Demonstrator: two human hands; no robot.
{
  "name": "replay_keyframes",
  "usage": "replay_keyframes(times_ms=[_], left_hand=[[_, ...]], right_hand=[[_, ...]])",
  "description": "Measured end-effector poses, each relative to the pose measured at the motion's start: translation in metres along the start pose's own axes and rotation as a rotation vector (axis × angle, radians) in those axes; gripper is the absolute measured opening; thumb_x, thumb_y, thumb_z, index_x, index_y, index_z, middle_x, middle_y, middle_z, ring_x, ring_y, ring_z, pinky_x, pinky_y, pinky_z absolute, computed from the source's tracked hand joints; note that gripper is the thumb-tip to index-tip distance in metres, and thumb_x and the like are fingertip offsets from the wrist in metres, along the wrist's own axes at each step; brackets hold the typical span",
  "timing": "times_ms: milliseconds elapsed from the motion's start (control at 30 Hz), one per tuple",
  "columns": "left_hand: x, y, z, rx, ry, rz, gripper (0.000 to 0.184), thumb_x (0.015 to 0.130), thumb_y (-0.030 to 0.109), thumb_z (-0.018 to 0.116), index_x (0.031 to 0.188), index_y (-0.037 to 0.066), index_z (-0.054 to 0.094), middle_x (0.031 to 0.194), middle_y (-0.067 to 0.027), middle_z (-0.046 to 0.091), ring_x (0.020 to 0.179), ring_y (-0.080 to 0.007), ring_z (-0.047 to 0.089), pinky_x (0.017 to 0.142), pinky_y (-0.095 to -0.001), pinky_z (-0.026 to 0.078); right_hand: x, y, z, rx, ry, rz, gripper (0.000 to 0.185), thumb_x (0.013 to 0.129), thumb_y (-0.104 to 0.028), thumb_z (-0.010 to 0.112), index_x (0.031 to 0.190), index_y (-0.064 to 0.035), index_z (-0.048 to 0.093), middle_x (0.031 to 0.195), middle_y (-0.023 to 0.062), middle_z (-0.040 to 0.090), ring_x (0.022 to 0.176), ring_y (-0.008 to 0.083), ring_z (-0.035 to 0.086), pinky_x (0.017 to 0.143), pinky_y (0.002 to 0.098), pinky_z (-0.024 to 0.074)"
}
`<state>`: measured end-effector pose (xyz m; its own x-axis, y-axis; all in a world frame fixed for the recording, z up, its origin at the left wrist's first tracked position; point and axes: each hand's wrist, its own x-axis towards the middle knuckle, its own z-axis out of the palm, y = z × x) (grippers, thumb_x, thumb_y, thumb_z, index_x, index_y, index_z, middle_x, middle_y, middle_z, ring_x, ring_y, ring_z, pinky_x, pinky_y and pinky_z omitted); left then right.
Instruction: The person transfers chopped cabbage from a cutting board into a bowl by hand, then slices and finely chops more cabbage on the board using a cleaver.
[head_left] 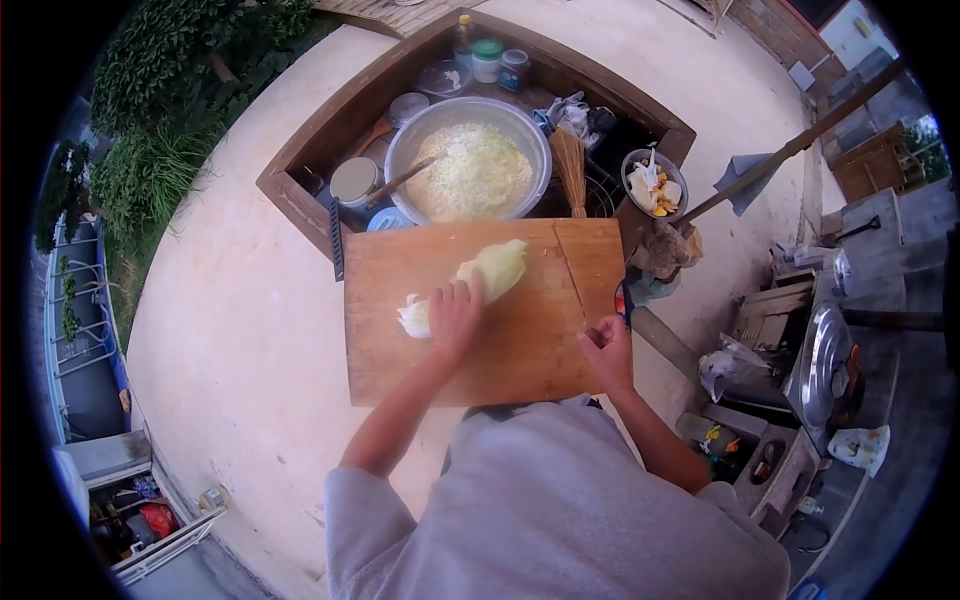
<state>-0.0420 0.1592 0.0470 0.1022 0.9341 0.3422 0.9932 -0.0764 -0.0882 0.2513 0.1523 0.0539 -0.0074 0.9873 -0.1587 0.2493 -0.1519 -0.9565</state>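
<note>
A piece of pale green cabbage [497, 270] lies slantwise on the wooden cutting board [400, 375]. My left hand [455, 318] rests over its middle with the fingers bent round it, and the white end [413, 316] shows to the left of the hand. At the board's right side my right hand [608, 355] is closed round a short brown handle, apart from the cabbage. A thin dark line, seemingly a knife [570, 270] seen nearly edge-on, runs up the board from that handle. Beyond the board a big bowl [543, 165] holds chopped pale vegetable and a wooden stick [405, 180].
A brown wooden frame [330, 100] surrounds the bowl, jars [487, 62], a bottle [463, 38] and a straw brush [570, 165]. A bowl of scraps [655, 185] stands at right, near a slanting pole [790, 145]. A stove area with a metal lid [825, 365] lies farther right.
</note>
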Motion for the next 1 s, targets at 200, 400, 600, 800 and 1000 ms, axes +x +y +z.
replay_keyframes(times_ms=[200,400,600,800,1000], left_hand=[[-0.027,0.038,-0.012,-0.045,-0.105,0.085,0.040,0.084,0.010,0.059,0.123,0.009,0.058,0.083,-0.0061,0.055,0.078,-0.0231,0.057,0.070,-0.0378,0.042],[-0.035,0.056,-0.025,-0.220,-0.293,0.167,0.024,0.078,0.014,0.065,0.102,0.013,0.062,0.084,-0.0069,0.060,0.084,-0.0253,0.063,0.073,-0.0416,0.046],[0.015,0.045,-0.033,-0.363,-0.699,0.030,0.061,0.075,0.060,0.076,0.103,0.006,0.064,0.095,-0.0170,0.071,0.094,-0.0338,0.068,0.083,-0.0453,0.051],[0.039,0.038,-0.006,-0.310,-0.569,0.044,0.077,0.073,0.076,0.067,0.106,0.007,0.071,0.102,-0.0175,0.071,0.094,-0.0341,0.067,0.085,-0.0456,0.051],[0.033,0.032,0.004,-0.279,-0.350,0.152,0.067,0.083,0.070,0.062,0.108,0.007,0.061,0.104,-0.0136,0.059,0.098,-0.0315,0.061,0.083,-0.0476,0.048]], right_hand=[[-0.006,0.016,-0.023,0.072,0.008,0.009,0.033,0.083,-0.003,0.075,0.096,-0.0075,0.045,0.078,-0.0002,0.049,0.068,0.0077,0.050,0.062,0.0248,0.0425],[-0.005,0.039,-0.045,0.004,-0.042,-0.042,0.032,0.082,-0.006,0.076,0.095,-0.0068,0.047,0.077,0.0005,0.048,0.066,0.0087,0.047,0.062,0.0262,0.0420],[-0.001,0.039,-0.054,0.063,-0.186,0.003,0.025,0.084,-0.007,0.074,0.096,-0.0043,0.052,0.077,0.0016,0.055,0.066,0.0085,0.051,0.060,0.0271,0.0437],[-0.013,0.022,-0.055,0.017,-0.232,-0.008,0.028,0.088,-0.013,0.070,0.111,0.0002,0.061,0.078,0.0054,0.067,0.070,0.0092,0.061,0.063,0.0282,0.0481],[-0.045,0.020,-0.029,-0.133,-0.095,-0.059,0.031,0.090,-0.018,0.067,0.115,-0.0002,0.065,0.071,0.0084,0.062,0.063,0.0170,0.060,0.061,0.0344,0.0473]])
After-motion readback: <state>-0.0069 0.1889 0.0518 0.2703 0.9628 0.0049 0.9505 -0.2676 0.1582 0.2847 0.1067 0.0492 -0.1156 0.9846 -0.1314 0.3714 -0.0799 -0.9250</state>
